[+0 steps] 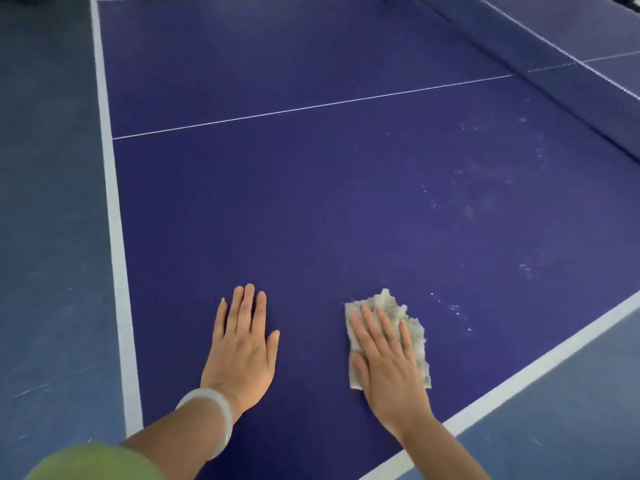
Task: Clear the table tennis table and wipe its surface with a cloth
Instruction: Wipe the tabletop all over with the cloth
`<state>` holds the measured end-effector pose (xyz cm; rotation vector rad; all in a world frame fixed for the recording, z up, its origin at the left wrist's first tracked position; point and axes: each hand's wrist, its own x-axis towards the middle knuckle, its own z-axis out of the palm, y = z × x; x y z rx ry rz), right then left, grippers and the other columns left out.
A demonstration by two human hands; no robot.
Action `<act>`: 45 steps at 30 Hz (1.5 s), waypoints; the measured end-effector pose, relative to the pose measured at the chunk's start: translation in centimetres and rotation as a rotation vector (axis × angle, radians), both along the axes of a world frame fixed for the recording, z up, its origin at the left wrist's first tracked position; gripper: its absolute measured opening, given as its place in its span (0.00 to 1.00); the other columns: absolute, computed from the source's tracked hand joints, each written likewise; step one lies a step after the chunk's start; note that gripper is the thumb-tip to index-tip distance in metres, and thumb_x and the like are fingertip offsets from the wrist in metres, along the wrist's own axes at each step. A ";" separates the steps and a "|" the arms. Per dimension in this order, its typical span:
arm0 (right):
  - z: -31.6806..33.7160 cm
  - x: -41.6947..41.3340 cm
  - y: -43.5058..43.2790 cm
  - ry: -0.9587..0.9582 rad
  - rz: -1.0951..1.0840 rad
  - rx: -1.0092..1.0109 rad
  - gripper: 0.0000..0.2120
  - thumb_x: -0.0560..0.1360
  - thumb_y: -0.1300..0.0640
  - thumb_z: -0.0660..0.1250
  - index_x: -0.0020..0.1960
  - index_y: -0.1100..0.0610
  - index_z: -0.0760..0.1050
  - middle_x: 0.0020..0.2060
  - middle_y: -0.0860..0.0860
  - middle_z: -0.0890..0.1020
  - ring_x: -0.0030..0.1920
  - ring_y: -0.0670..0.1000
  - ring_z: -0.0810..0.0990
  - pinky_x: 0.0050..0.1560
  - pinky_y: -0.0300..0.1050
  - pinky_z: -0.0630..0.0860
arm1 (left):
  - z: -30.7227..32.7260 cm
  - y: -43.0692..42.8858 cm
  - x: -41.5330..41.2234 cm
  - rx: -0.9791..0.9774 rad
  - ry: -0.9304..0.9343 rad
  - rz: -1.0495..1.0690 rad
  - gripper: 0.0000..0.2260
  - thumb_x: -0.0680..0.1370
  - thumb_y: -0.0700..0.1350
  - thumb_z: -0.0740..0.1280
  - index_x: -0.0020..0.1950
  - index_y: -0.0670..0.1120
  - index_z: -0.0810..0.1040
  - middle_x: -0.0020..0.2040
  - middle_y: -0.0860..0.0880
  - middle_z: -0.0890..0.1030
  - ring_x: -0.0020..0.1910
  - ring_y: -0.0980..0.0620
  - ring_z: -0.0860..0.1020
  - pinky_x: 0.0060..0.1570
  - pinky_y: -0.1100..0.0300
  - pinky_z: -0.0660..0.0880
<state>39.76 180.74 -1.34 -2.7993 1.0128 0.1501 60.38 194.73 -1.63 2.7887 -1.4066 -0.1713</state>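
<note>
Both hands lie flat with fingers straight: the left hand [242, 344] on the bare surface [311, 202], the right hand [388, 355] pressing the cloth [412, 327] just beside it, the cloth's long axis pointing toward the net [554, 64].

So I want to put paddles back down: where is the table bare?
Bare from the left hand up past the centre line to the net. Crowded only by the side line: the right hand presses the cloth there.
</note>
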 end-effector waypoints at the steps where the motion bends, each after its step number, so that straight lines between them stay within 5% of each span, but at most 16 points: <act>1: 0.0 -1.0 -1.4 0.018 -0.177 0.010 0.29 0.79 0.42 0.32 0.79 0.46 0.37 0.80 0.43 0.43 0.79 0.48 0.39 0.78 0.55 0.41 | 0.1 0.0 0.0 0.003 0.003 -0.002 0.30 0.81 0.56 0.39 0.79 0.40 0.53 0.79 0.40 0.55 0.79 0.43 0.51 0.76 0.43 0.55; 4: 0.2 -2.1 -0.5 -0.062 -0.522 -0.004 0.32 0.78 0.40 0.33 0.80 0.50 0.46 0.79 0.51 0.55 0.79 0.54 0.53 0.77 0.63 0.50 | 0.2 -0.1 0.0 0.001 0.017 0.001 0.30 0.81 0.56 0.41 0.78 0.40 0.55 0.79 0.40 0.57 0.79 0.42 0.54 0.75 0.42 0.57; 7: 0.4 0.9 4.1 -0.118 -0.338 -0.040 0.30 0.83 0.44 0.38 0.77 0.57 0.62 0.75 0.56 0.67 0.74 0.59 0.65 0.70 0.66 0.61 | 0.1 -0.1 -0.1 0.001 0.018 -0.002 0.30 0.81 0.56 0.40 0.79 0.41 0.52 0.79 0.40 0.55 0.79 0.42 0.51 0.76 0.42 0.56; 11: -0.1 7.9 4.4 -0.101 -0.039 -0.013 0.27 0.84 0.48 0.39 0.79 0.55 0.58 0.78 0.52 0.60 0.78 0.56 0.57 0.74 0.62 0.56 | 0.1 -0.1 0.0 0.001 0.015 -0.003 0.29 0.82 0.55 0.41 0.79 0.40 0.53 0.79 0.39 0.54 0.79 0.42 0.51 0.76 0.42 0.56; 15: -0.7 12.2 -2.7 -0.002 0.132 -0.051 0.28 0.82 0.46 0.34 0.81 0.50 0.39 0.80 0.48 0.43 0.79 0.52 0.37 0.78 0.58 0.39 | -0.1 0.0 0.0 0.016 0.020 -0.007 0.29 0.82 0.55 0.43 0.79 0.40 0.54 0.80 0.40 0.54 0.79 0.43 0.50 0.76 0.42 0.55; 19: -0.3 9.0 -11.5 0.050 -0.342 -0.178 0.30 0.80 0.48 0.32 0.81 0.52 0.44 0.79 0.51 0.52 0.78 0.56 0.44 0.75 0.60 0.54 | -0.2 -0.1 -0.1 0.012 0.023 -0.002 0.29 0.82 0.55 0.43 0.79 0.40 0.54 0.79 0.40 0.55 0.79 0.43 0.51 0.76 0.42 0.55; 21: 0.1 6.5 -13.0 -0.020 -0.629 -0.017 0.28 0.82 0.47 0.37 0.81 0.50 0.41 0.80 0.50 0.48 0.79 0.55 0.43 0.77 0.61 0.48 | -0.3 -0.1 -0.1 0.011 0.026 -0.004 0.30 0.82 0.55 0.42 0.79 0.41 0.53 0.80 0.41 0.53 0.79 0.43 0.49 0.76 0.42 0.53; 24: -0.2 7.7 -9.9 -0.024 -0.702 0.047 0.28 0.84 0.47 0.43 0.81 0.52 0.39 0.81 0.52 0.44 0.80 0.56 0.40 0.76 0.64 0.39 | -0.2 0.0 0.0 0.013 0.024 0.003 0.30 0.81 0.55 0.42 0.79 0.40 0.54 0.79 0.40 0.55 0.79 0.42 0.51 0.76 0.42 0.54; 31: -1.5 7.7 -1.1 -0.083 0.029 -0.061 0.27 0.83 0.46 0.39 0.81 0.51 0.44 0.80 0.48 0.46 0.80 0.52 0.42 0.79 0.60 0.45 | -0.2 0.0 0.1 0.011 0.003 -0.002 0.30 0.81 0.55 0.41 0.79 0.40 0.54 0.79 0.40 0.55 0.79 0.42 0.51 0.77 0.42 0.53; 33: -1.5 4.0 -4.1 -0.053 -0.107 -0.092 0.27 0.83 0.46 0.37 0.81 0.49 0.43 0.80 0.47 0.46 0.80 0.50 0.41 0.79 0.59 0.45 | -0.1 -0.1 0.2 0.014 0.008 -0.001 0.30 0.81 0.55 0.41 0.79 0.40 0.56 0.79 0.40 0.56 0.79 0.42 0.52 0.77 0.42 0.53; 36: -0.6 -0.2 -8.6 -0.026 -0.677 0.005 0.27 0.83 0.47 0.39 0.80 0.48 0.38 0.81 0.49 0.44 0.80 0.52 0.40 0.77 0.60 0.40 | -0.2 -0.1 0.2 0.018 -0.004 -0.006 0.30 0.81 0.55 0.40 0.79 0.41 0.55 0.79 0.40 0.55 0.79 0.42 0.52 0.77 0.43 0.52; 38: -0.2 0.3 -8.0 -0.031 -0.837 0.038 0.27 0.84 0.49 0.41 0.80 0.50 0.37 0.81 0.51 0.44 0.80 0.54 0.40 0.76 0.62 0.40 | -0.2 0.0 0.2 0.028 -0.005 -0.004 0.31 0.81 0.55 0.40 0.79 0.41 0.54 0.79 0.40 0.55 0.79 0.42 0.51 0.77 0.43 0.51; 41: -0.4 3.2 -2.1 -0.038 -0.622 -0.080 0.27 0.82 0.50 0.39 0.81 0.53 0.42 0.80 0.54 0.47 0.80 0.57 0.44 0.76 0.65 0.44 | 0.0 -0.1 0.2 0.024 -0.011 -0.003 0.31 0.81 0.55 0.41 0.78 0.39 0.58 0.79 0.39 0.58 0.79 0.41 0.54 0.76 0.42 0.53; 45: -1.1 2.6 5.8 -0.101 0.028 -0.059 0.27 0.83 0.49 0.45 0.81 0.52 0.49 0.80 0.51 0.53 0.80 0.55 0.49 0.76 0.62 0.51 | -0.1 0.0 0.2 0.015 -0.018 -0.007 0.31 0.81 0.55 0.40 0.79 0.40 0.57 0.79 0.39 0.57 0.79 0.42 0.53 0.77 0.42 0.53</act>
